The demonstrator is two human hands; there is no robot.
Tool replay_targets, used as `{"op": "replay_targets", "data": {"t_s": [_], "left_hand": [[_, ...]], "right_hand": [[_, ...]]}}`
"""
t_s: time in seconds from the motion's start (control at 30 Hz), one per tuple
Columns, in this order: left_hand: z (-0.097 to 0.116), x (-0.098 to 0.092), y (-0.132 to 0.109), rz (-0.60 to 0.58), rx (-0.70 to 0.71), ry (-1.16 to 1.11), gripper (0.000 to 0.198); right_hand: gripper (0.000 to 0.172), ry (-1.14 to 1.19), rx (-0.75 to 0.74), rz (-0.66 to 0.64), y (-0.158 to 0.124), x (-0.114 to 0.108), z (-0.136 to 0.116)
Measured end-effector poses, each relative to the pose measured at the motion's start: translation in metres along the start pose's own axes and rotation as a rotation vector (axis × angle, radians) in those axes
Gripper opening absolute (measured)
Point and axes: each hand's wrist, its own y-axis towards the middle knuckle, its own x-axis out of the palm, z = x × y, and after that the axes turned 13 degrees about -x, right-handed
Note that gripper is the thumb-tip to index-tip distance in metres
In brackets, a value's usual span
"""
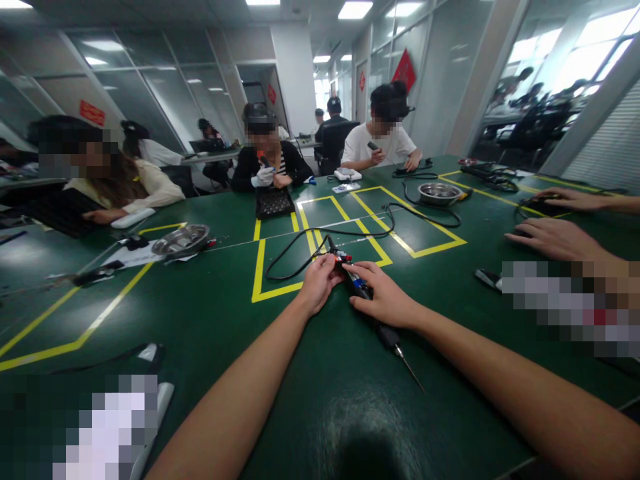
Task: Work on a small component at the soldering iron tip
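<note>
An electric screwdriver (387, 335) lies slantwise on the green table, its black body marked with blue. Its long thin bit points down toward me on the right, and a black cable leaves its far end. My right hand (383, 293) is closed over the body from the right side, thumb and fingers on it. Close beside it, my left hand (320, 283) is pinched at the far end of the tool. A small orange-red bit shows at those left fingertips, too small to name, and red pieces sit next to it.
Yellow tape (280, 291) marks rectangles on the table, with the cable (300, 243) looping across them. Metal bowls (440, 193) stand right and left (181, 240). Across the table a person works over a black tray (275, 203). Another person's hands (560, 240) rest at right.
</note>
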Motion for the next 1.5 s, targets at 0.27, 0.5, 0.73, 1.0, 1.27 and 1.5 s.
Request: {"op": "replay_targets", "data": {"t_s": [0.27,0.5,0.73,1.0,1.27,1.5], "left_hand": [[-0.001,0.002,0.001,0.05,0.036,0.049,0.033],[0.005,0.002,0.001,0.129,-0.047,-0.02,0.024],[0.004,0.001,0.003,0.199,-0.065,0.0,0.024],[0.0,-0.007,0.005,0.187,0.174,0.313,0.021],[0.011,-0.004,-0.002,0.299,0.476,0.647,0.037],[0.016,0.001,-0.009,0.272,0.542,0.837,0.035]], "right_hand": [[0.072,0.195,0.074,0.143,0.001,0.005,0.002],[0.07,0.935,0.487,0.459,0.016,-0.028,0.026],[0.066,1.208,0.669,0.768,0.017,-0.03,0.052],[0.075,0.777,0.451,0.364,0.01,-0.019,0.026],[0.072,-0.003,0.032,0.154,0.001,0.0,0.009],[0.076,-0.149,0.017,0.057,-0.003,0.004,-0.003]]}}
